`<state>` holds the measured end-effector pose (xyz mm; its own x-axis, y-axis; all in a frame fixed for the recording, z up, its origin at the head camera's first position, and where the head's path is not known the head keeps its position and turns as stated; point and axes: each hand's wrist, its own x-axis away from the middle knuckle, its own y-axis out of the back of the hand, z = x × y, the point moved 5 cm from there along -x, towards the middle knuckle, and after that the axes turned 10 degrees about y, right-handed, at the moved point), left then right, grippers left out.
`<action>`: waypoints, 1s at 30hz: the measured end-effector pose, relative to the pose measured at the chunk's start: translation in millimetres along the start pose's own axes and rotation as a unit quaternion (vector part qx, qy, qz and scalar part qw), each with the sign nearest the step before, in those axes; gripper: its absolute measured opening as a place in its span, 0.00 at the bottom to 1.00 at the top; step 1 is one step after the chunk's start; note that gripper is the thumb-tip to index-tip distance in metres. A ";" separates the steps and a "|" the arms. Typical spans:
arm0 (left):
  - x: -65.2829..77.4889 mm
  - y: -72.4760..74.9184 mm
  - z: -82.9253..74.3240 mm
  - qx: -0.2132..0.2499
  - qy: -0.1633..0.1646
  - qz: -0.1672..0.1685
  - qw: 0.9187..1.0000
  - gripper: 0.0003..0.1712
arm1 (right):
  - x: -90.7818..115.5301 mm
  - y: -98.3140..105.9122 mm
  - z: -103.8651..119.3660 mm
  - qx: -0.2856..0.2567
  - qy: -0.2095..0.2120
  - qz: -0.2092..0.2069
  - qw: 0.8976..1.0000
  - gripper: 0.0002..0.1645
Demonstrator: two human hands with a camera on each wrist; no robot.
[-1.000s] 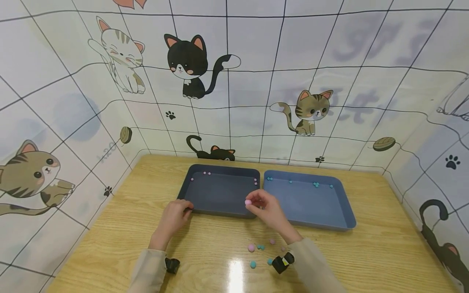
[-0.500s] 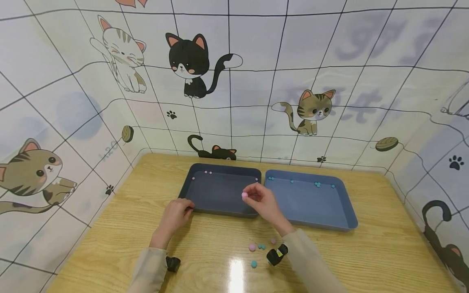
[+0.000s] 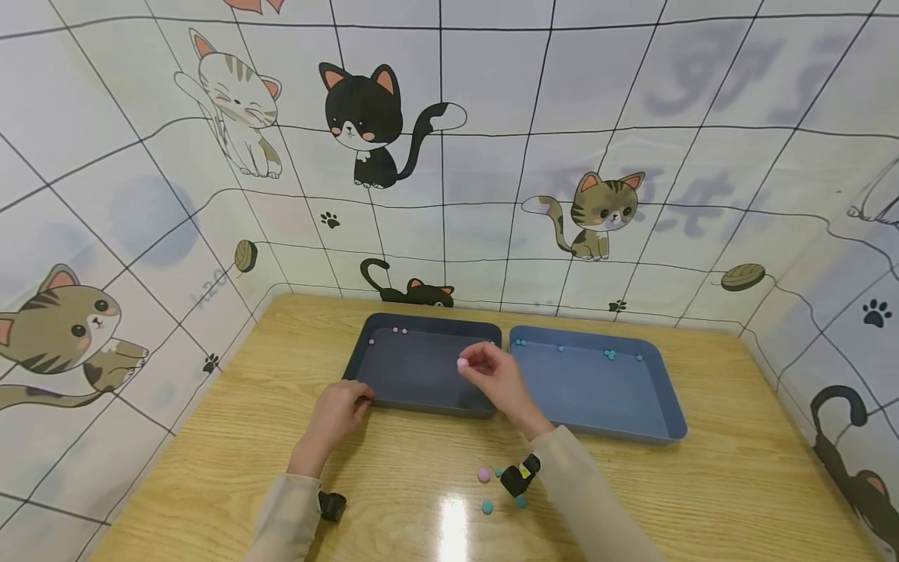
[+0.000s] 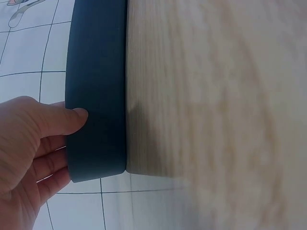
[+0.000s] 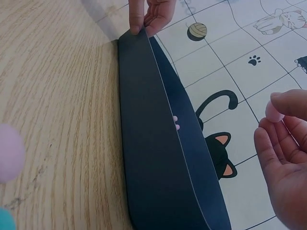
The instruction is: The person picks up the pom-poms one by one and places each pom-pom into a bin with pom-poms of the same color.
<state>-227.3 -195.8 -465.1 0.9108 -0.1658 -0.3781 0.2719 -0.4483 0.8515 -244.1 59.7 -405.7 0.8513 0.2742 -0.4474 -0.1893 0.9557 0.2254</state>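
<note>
Pink ball [image 3: 463, 363] pinched at tip of right hand [image 3: 497, 378], above dark tray [image 3: 410, 371].

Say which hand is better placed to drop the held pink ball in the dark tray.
Right, probably: the right hand pinches the pink ball over the dark tray, while the left hand grips its near-left corner.

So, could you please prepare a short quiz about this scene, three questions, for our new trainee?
1. What colour are the small balls inside the blue tray?
2. True or false: the left hand grips the blue tray.
3. What does the right hand pinch? (a) a teal ball (b) a pink ball (c) nothing

Key: 1. Teal. 2. False; it grips the rim of the dark tray. 3. b.
</note>
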 end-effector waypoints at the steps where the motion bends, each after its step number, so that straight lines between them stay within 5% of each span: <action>1: 0.1 -0.1 0.3 0.002 0.002 0.002 1.000 0.09 | -1.4 -0.8 0.1 0.000 0.000 -0.001 1.000 0.11; 30: 0.0 1.4 0.0 -0.008 -0.008 -0.005 1.000 0.08 | -28.7 -23.2 -13.3 -0.035 -0.012 -0.027 0.999 0.12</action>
<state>-226.9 -196.4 -464.0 0.9033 -0.1748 -0.3917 0.2858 -0.4356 0.8536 -270.7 31.0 -409.7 0.8726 0.2196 -0.4362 -0.1754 0.9745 0.1398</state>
